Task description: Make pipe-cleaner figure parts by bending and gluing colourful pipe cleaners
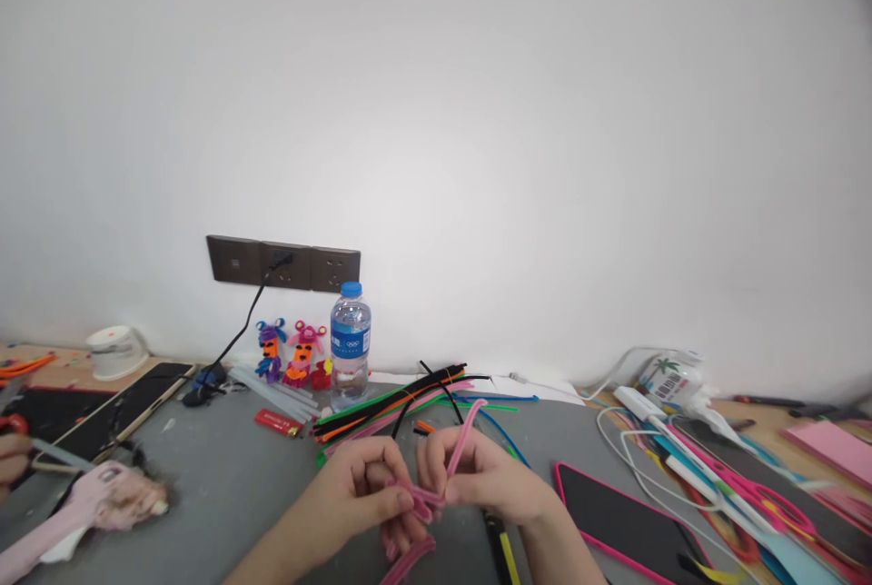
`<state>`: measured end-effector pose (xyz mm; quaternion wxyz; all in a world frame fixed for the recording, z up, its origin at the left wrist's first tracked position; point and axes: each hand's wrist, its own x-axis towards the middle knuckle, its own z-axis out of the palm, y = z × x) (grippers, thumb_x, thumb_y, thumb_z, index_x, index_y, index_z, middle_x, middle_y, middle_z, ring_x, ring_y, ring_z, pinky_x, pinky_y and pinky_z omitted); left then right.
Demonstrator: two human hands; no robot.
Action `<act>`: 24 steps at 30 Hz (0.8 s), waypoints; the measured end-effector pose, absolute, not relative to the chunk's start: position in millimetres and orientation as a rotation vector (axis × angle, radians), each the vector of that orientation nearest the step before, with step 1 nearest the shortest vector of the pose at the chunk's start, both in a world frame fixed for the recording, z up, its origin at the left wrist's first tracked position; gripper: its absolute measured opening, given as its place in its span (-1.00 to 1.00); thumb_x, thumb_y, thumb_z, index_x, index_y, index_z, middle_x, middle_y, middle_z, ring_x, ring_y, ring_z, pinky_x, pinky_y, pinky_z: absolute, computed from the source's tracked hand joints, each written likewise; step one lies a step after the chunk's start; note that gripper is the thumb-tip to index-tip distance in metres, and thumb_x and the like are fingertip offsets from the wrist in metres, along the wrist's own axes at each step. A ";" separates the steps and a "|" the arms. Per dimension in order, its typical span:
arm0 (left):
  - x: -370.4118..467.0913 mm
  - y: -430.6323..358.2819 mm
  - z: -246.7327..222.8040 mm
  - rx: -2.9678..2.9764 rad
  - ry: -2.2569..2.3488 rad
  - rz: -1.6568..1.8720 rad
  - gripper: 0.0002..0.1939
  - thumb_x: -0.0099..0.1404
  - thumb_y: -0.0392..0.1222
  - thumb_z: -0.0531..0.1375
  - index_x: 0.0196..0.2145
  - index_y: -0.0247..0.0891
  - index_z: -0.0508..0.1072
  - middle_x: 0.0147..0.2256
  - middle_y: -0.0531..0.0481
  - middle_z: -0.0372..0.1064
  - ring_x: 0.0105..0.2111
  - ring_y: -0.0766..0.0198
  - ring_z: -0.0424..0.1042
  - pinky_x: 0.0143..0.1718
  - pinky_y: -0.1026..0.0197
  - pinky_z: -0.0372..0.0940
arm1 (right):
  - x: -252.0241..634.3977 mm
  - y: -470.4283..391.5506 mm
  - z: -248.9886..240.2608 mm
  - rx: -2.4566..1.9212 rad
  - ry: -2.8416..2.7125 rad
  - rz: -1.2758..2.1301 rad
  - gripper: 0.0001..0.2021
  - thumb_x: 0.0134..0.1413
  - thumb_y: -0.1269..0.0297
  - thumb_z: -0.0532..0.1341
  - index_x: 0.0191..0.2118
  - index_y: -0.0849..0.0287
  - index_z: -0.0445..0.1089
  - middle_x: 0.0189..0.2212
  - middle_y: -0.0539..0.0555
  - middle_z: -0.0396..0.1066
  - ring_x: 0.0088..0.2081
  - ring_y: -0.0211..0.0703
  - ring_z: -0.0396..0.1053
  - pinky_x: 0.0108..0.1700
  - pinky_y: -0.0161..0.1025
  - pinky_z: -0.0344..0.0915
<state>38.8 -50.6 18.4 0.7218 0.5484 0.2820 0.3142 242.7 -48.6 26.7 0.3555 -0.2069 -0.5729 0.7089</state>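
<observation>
Pink pipe cleaner pinched between two hands

We hold a bent pink pipe cleaner (428,496) above the grey mat (224,476), in front of the bottle (350,358). Our left hand (374,494) has its thumb and forefinger closed on the looped part, and our right hand (477,480) has its fingertips closed on it just beside, one end sticking up. Our two hands are close together; whether they touch, we cannot tell. Behind them lies a bundle of coloured pipe cleaners (388,408). A pink-edged phone (627,521) lies to the right of our right hand, and a pink glue gun (102,499) lies at the far left.
</observation>
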 end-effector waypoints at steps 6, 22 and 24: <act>36.3 -41.3 14.6 1.365 0.854 0.601 -0.71 0.13 -0.01 0.29 -0.33 -0.27 0.36 -0.68 0.10 0.44 -0.81 0.45 0.18 -0.75 0.41 0.06 | 246.6 -42.6 28.2 -0.663 -1.339 1.586 -0.72 -0.11 0.16 0.43 -0.47 0.20 0.36 -0.54 -0.06 0.29 -0.48 -0.30 0.21 -0.39 -0.35 0.13; 41.5 -36.8 12.7 1.365 0.935 0.889 -0.59 0.06 0.16 0.31 -0.47 -0.28 0.40 -0.76 0.14 0.30 -0.76 0.46 -0.01 -0.69 0.36 -0.16 | 221.8 -36.6 19.2 -0.794 -1.496 1.343 -0.78 -0.18 0.23 0.46 -0.56 0.22 0.45 -0.50 -0.01 0.40 -0.43 -0.24 0.31 -0.37 -0.32 0.21; 43.4 -37.3 13.3 1.365 0.915 0.871 -0.56 0.03 0.20 0.31 -0.49 -0.28 0.40 -0.77 0.14 0.29 -0.76 0.46 -0.03 -0.68 0.35 -0.17 | 220.6 -37.0 17.8 -0.816 -1.517 1.325 -0.76 -0.17 0.19 0.45 -0.57 0.21 0.44 -0.52 -0.01 0.38 -0.43 -0.24 0.30 -0.37 -0.32 0.20</act>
